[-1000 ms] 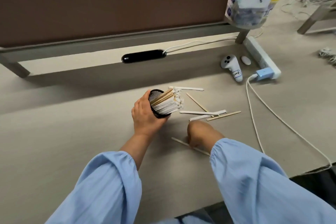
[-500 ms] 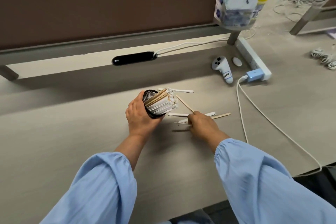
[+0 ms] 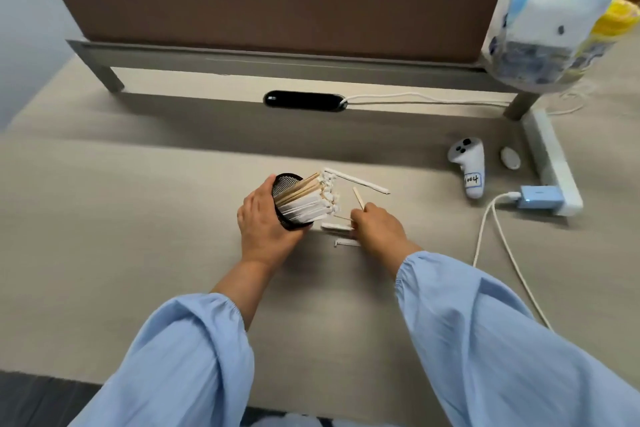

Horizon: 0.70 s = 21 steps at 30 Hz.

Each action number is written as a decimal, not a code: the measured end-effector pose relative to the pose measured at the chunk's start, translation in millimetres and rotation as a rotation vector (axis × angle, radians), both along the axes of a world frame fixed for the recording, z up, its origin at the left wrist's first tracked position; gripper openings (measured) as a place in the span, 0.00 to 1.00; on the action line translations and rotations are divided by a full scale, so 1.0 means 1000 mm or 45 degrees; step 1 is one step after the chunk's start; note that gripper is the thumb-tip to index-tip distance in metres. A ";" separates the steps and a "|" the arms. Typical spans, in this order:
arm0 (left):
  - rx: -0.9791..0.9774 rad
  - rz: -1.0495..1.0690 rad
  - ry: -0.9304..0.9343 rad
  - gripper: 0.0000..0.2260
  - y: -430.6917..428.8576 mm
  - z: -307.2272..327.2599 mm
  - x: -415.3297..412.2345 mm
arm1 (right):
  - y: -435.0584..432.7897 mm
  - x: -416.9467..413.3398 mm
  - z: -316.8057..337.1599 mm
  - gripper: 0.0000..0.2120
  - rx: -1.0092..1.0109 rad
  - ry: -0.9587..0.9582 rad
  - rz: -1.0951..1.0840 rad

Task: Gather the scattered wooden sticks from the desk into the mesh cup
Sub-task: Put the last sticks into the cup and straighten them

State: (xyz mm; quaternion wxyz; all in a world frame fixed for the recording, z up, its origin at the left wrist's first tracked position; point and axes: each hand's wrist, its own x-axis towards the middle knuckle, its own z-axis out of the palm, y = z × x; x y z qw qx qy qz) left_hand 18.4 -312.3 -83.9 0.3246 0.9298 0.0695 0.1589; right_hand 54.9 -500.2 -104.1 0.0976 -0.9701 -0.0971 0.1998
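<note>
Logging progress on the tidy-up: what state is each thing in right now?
Mesh cup, tilted, packed with sticks.
Left hand, grips the cup.
Right hand, pinches a bare stick.
Long wrapped stick, lying loose on desk.
Blue charger, plugged into power strip.

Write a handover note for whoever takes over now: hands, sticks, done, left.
Left hand grips the mesh cup, tipped rightward and packed with sticks.
Right hand pinches a bare wooden stick just beside the cup's mouth.
Done: most sticks are in.
Left: insert that one, then gather from the desk the long wrapped stick behind and two shorter wrapped sticks by the right hand.
</note>
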 end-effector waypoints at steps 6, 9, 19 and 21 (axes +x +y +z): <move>0.002 0.064 -0.047 0.42 -0.021 -0.001 -0.004 | -0.017 0.003 0.009 0.13 0.061 0.044 0.107; -0.012 0.064 -0.061 0.42 -0.033 -0.003 -0.006 | -0.029 -0.001 0.010 0.12 0.087 0.124 0.138; -0.123 0.046 -0.055 0.43 -0.040 -0.003 -0.015 | -0.031 -0.009 0.010 0.11 0.057 0.026 0.214; -0.121 0.055 -0.066 0.43 -0.041 -0.003 -0.015 | -0.035 -0.008 0.013 0.11 0.116 0.052 0.125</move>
